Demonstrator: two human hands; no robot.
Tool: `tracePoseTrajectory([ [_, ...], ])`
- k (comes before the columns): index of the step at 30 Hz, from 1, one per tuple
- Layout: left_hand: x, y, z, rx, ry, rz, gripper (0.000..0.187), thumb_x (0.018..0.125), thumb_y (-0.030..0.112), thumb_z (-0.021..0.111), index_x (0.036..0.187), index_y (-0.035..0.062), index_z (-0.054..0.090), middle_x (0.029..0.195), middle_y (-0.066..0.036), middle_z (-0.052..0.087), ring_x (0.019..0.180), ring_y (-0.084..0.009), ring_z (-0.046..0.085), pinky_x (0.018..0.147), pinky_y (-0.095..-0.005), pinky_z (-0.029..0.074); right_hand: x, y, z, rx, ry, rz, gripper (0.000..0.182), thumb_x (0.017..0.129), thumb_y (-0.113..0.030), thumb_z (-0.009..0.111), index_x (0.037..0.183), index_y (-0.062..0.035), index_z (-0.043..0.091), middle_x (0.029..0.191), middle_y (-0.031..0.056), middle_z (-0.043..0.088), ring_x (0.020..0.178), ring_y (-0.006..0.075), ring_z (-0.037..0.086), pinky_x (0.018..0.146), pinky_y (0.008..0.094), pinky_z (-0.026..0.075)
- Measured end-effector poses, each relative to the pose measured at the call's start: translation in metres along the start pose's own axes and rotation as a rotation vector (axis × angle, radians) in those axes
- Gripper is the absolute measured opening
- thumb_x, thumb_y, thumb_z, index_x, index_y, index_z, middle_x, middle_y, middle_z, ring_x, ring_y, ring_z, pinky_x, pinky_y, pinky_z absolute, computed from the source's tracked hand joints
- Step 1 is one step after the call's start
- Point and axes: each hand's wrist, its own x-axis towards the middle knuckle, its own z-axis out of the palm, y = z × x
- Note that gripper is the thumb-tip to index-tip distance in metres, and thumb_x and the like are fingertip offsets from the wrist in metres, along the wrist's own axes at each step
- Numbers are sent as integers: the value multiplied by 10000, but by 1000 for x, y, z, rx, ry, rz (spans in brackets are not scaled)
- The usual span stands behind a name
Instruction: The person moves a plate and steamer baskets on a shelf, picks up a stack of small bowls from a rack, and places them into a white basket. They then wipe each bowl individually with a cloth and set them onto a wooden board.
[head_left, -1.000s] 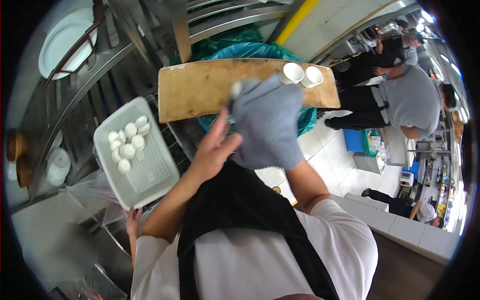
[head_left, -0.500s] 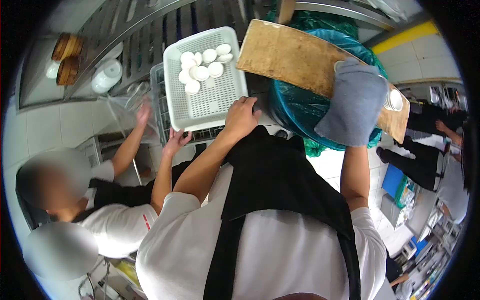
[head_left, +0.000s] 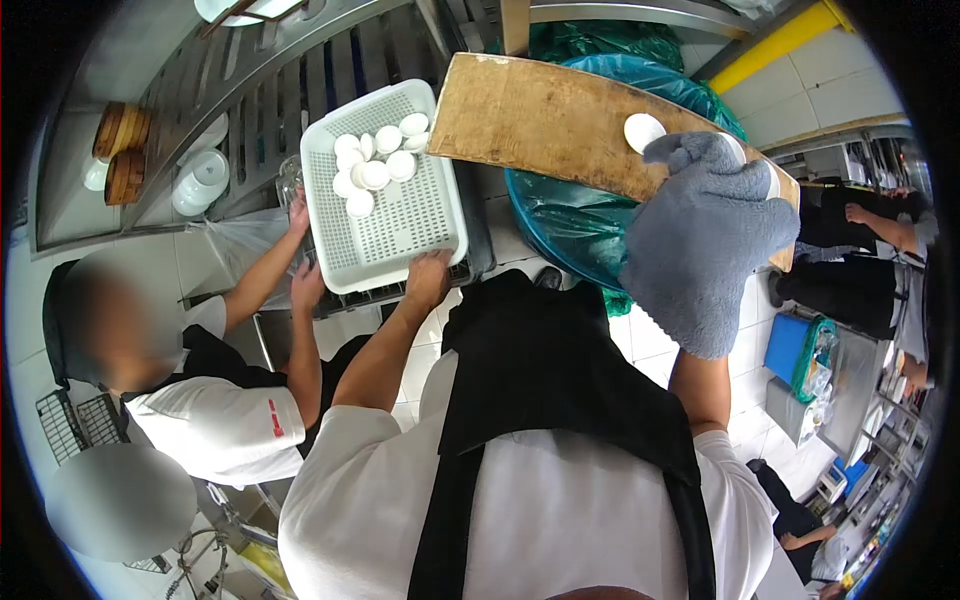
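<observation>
My left hand (head_left: pixel 428 278) grips the near edge of a white perforated tray (head_left: pixel 400 235) that carries several small white dishes (head_left: pixel 372 165) at its far end. My right hand (head_left: pixel 705 235), in a thick grey glove, holds the right end of a worn wooden board (head_left: pixel 530 115). A small white cup (head_left: pixel 642 130) lies on the board just beyond the glove. The board slopes above a bin lined with a teal bag (head_left: pixel 570 215).
A co-worker in a white shirt (head_left: pixel 215 425) stands at my left with both hands (head_left: pixel 302 250) on the tray's left side. White bowls (head_left: pixel 195 180) and wooden items (head_left: pixel 120 150) sit on the steel shelf. Other people (head_left: pixel 860 250) stand at the right.
My left hand slid to the tray's near edge. The gloved right hand moved nearer on the board, leaving one white cup showing. The co-worker's hands are now on the tray.
</observation>
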Motion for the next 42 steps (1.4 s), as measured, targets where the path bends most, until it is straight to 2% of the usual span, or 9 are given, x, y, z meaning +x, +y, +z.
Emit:
tracePoseTrajectory([
  [4,15,8,-33,-90,-256,14,357,811,238,677,1095,28,622,1035,-199,654,935,-406,624,837,-446,494,-13,2,-18,34,-45,-3,153,664,-160,635,816,-151,652,806,11,622,740,234,591,683,378,450],
  [6,54,-4,-65,-477,-430,-309,363,830,280,671,1074,11,654,977,-253,663,938,-385,640,832,-431,501,-19,2,-27,24,-65,12,172,647,-158,650,819,-162,661,821,2,629,746,232,596,688,375,455],
  [10,108,-64,-45,-151,140,-303,418,821,322,686,1071,-13,677,991,-249,674,964,-384,644,847,-428,504,-26,-6,-37,-19,-115,35,215,611,-154,681,825,-184,680,850,-15,643,759,229,604,697,368,464],
  [18,155,-102,-14,143,-190,-348,300,864,262,605,1065,42,637,1129,-190,624,1061,-391,586,874,-452,509,-45,-31,-23,12,-68,108,182,653,-153,691,830,-149,650,856,-3,650,803,242,603,715,363,455],
  [22,130,-61,-21,104,193,-255,415,870,343,629,1096,-5,630,1030,-234,653,980,-392,625,874,-448,497,-46,-54,-29,-205,-127,54,200,697,-134,670,869,-99,574,803,7,660,772,266,599,704,377,456],
  [28,88,-25,9,-546,77,-454,599,917,423,573,1308,-26,510,1234,-261,578,1075,-423,583,915,-407,486,-56,-61,-15,61,-117,169,148,706,-118,665,842,-126,604,760,-5,632,773,269,591,667,368,444],
  [30,83,-15,-3,-1114,0,-594,670,913,442,564,1369,-33,441,1278,-263,553,1123,-367,586,931,-409,478,-52,-65,-13,-2,-154,135,133,711,-115,663,831,-133,608,748,-4,625,773,267,591,665,367,445],
  [35,92,17,5,-442,-10,-399,916,739,218,705,1436,-75,190,995,-318,646,914,-448,644,829,-478,506,-49,-63,-9,80,-138,-58,116,733,-109,650,833,-124,591,749,8,622,774,281,589,674,377,445],
  [42,57,59,-22,-478,53,-350,800,718,143,667,1397,-50,291,963,-328,643,918,-471,631,833,-487,503,-46,-45,-9,78,-162,-136,150,724,-129,664,859,-116,597,794,13,613,799,277,581,683,383,431],
])
